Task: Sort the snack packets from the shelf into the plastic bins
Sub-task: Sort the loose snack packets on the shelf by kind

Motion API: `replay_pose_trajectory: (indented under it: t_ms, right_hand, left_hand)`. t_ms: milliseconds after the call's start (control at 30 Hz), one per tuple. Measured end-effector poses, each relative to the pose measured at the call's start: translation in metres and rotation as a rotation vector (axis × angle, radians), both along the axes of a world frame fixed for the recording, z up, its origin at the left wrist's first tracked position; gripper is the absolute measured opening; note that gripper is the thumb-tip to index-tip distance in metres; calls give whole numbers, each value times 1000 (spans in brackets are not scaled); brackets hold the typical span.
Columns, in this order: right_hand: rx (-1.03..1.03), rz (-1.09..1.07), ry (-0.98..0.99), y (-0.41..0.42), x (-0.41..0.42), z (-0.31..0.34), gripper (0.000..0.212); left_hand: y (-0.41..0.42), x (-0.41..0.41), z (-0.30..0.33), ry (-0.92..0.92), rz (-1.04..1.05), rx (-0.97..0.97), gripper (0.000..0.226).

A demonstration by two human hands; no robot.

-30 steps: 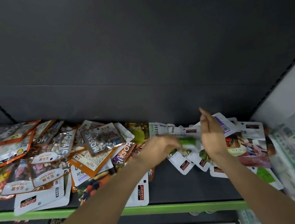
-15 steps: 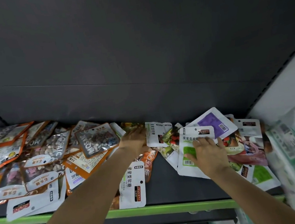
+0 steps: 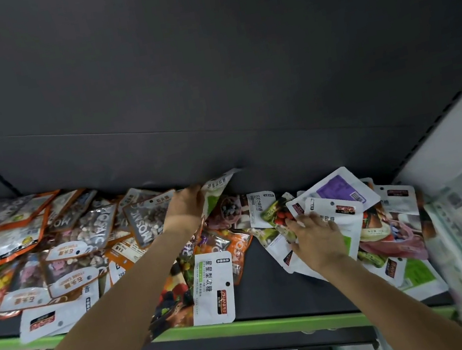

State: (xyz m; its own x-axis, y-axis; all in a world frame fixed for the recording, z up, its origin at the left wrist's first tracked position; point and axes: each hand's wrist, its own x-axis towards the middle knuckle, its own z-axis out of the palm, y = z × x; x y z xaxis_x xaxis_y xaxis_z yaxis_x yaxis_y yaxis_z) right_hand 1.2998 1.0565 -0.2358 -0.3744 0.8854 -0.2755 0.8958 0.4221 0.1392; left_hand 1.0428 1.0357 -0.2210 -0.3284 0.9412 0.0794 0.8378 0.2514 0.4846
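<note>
The snack packets (image 3: 153,227) lie scattered across the dark shelf (image 3: 273,290) in the middle band of the frame, a dense overlapping heap at the left and a second, whiter cluster at centre right, with a bare strip of shelf between them. No plastic bins can be made out in this view.

The left hand (image 3: 185,210), just left of centre, has its fingers curled round the edge of a white-and-green packet (image 3: 217,189) and holds it tilted up off the pile near the back wall. The right hand (image 3: 315,237) lies on the centre-right cluster, fingers spread and fairly straight, pressing on a white packet with a red label (image 3: 333,211); whether the thumb is hooked under anything cannot be told.

These pouches look light and thin (flat film with a little loose content inside), so they should lift with almost no effort but bend and flop if taken by a corner. The glossy film is likely slippery, and stacked packets will probably slide over one another when one is pulled. A pinch across a sealed top or side edge seems the surest hold, since the seam is stiffer than the belly. The packet overhanging the green front lip (image 3: 248,324) at lower centre, a white packet with black lettering (image 3: 213,287), looks the likeliest to fall if nudged.
</note>
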Motion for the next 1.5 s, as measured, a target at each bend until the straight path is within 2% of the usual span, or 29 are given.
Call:
replay_pose_trajectory:
  t_ms: [67,167,233,367,433,533,667,767,867,967,1000,1033,1133,1200,1267,1300,1367,1433,1500]
  right_hand:
    - [45,-6,27,-1,-12,3,58]
    - [-68,191,138,4,-30,-5,71]
    - [-100,259,72,8,-37,-13,69]
    - [134,213,25,-2,-43,-17,54]
    - [178,174,17,-7,-43,-16,50]
    - [175,148,-23,-4,-39,-9,55]
    - [150,232,74,7,-36,-7,63]
    - [97,225,140,15,-46,-14,65]
    - [85,193,103,28,-49,-15,45]
    - [290,238,50,34,-37,-1,20]
    - [362,242,76,35,-31,3,21]
    - [419,251,105,35,-27,5,31]
    - [479,185,212,32,-24,8,40]
    - [456,156,227,30,-25,8,31]
    - [314,125,208,26,-21,6,15]
    - [266,92,255,25,-15,3,22]
    - [192,-44,479,19,0,5,28]
    - [202,-258,689,13,16,12,31]
    - [236,-413,791,12,28,17,37]
  left_hand:
    - [-6,0,1,-113,24,52,25]
    - [-13,2,-1,-233,81,70,25]
    - [-17,4,0,-270,105,80,26]
    - [-20,6,3,-286,108,87,25]
    - [-22,7,6,-285,103,110,24]
    - [-26,6,7,-334,90,122,22]
    - [-31,2,4,-580,104,176,20]
    - [-31,5,7,-563,91,162,22]
    - [-32,5,10,-558,85,176,19]
    - [-32,5,12,-603,138,199,19]
    - [-32,6,13,-589,153,204,20]
    - [-32,8,15,-564,160,203,20]
    - [-30,15,17,-539,127,240,20]
    - [-27,20,20,-486,111,257,20]
    - [-23,27,22,-390,76,279,20]
    - [-22,33,24,-316,36,282,20]
    - [-18,47,22,-123,-101,186,22]
    - [-12,63,10,127,-319,-32,39]
    - [-10,80,-8,219,-531,-199,50]
